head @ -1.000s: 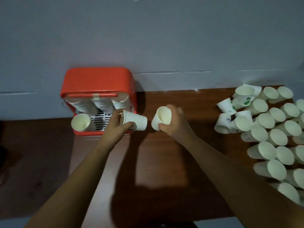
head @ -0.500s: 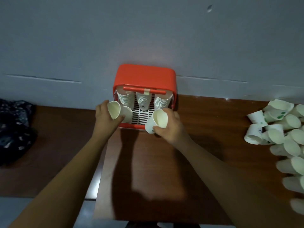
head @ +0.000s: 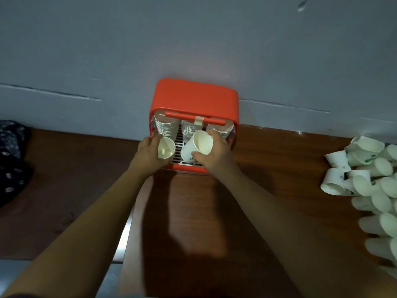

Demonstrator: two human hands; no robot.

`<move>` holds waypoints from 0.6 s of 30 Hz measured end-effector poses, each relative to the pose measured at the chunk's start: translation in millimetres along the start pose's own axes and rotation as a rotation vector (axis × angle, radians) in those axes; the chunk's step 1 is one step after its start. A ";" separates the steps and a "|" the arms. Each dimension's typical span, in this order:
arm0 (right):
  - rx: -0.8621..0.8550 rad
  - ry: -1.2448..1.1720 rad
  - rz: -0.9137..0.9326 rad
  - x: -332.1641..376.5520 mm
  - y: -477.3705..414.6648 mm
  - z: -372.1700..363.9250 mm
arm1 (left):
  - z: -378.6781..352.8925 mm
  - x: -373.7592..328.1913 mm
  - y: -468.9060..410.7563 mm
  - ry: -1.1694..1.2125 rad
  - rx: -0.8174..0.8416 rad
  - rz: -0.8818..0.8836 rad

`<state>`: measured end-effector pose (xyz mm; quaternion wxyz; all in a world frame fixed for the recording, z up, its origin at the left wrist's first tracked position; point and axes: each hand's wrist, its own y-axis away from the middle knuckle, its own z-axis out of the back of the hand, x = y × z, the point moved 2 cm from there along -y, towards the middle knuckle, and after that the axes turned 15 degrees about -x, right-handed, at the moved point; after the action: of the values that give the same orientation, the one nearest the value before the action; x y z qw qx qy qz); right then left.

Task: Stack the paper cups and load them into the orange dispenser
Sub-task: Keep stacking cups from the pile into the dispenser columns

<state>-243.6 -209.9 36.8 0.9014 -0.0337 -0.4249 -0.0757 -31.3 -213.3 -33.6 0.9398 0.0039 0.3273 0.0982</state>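
3 stacks of cups are already seated in the orange dispenser [head: 194,97]. 1 paper cup [head: 165,147] is gripped by the left hand [head: 148,154], another [head: 197,145] by the right hand [head: 214,153]; many loose cups [head: 365,183] remain piled on the table [head: 268,179].

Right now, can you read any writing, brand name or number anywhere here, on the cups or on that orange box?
None can be read.
Orange dispenser: plain, no lettering visible.
Loose cups piled at the right: green and dark printed marks, too small and blurred to read.
Cup in the right hand: a dark mark low on its side, partly covered by the fingers, unreadable.
Cup in the left hand: only its blank inside shows.
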 end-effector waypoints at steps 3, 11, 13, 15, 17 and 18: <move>-0.002 -0.099 0.019 9.9 -6.5 -15.8 | 4.0 17.4 -3.1 0.057 0.027 -0.024; 0.084 0.020 0.209 27.8 -3.6 -66.9 | 27.5 26.1 12.7 0.383 -0.130 0.176; 0.139 0.096 0.273 26.5 -3.4 -77.0 | 29.7 21.7 15.9 0.492 -0.131 0.205; 0.223 0.125 0.307 23.0 -3.5 -84.8 | 28.2 19.8 16.1 0.571 -0.117 0.213; 0.275 0.120 0.279 18.1 -5.0 -88.7 | 25.0 21.2 14.7 0.623 -0.075 0.219; 0.275 0.122 0.267 15.6 -6.2 -89.1 | 22.3 24.4 14.4 0.611 -0.039 0.196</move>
<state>-167.1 -228.8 -8.0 0.9237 0.0382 -0.3675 0.1012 -1.4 -193.4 -30.1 0.7839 -0.0122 0.5906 0.1913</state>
